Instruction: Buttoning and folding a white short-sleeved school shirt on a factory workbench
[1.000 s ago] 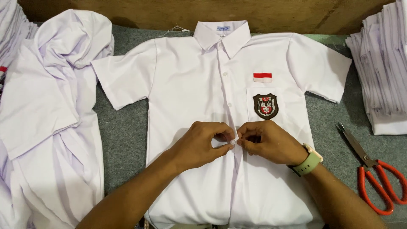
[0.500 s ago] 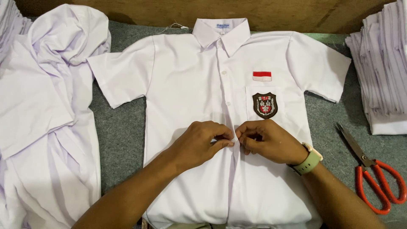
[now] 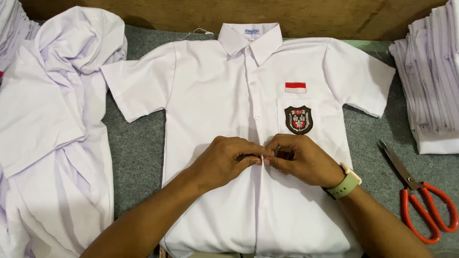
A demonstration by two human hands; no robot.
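Fingers (image 3: 256,160) of both hands meet at the middle of the white shirt (image 3: 215,95), and they are pinched tight on its front strip, where the buttons go. The left hand (image 3: 224,162) holds the cloth from one side and the right hand (image 3: 301,162) holds it from the other, so the fingertips almost touch. Both hands are just as near to that spot. I cannot see if a button sits between them, because the fingers hide it.

The strip runs in a straight line away from the person, from the bottom edge up to the collar (image 3: 249,40). Two small buttons show above the hands on that line. The shirt lies flat and face up on the grey worktop (image 3: 138,148), with its sleeves spread out to both sides.

A dark badge (image 3: 298,119) and a little red and white patch (image 3: 295,87) sit on the pocket side, near the right hand. A pale green watch (image 3: 344,184) is on the right wrist. Scissors with red handles (image 3: 423,205) lie well off to the right. A pile of loose white shirts (image 3: 52,124) lies on the left, and a stack of folded ones (image 3: 430,86) on the right.
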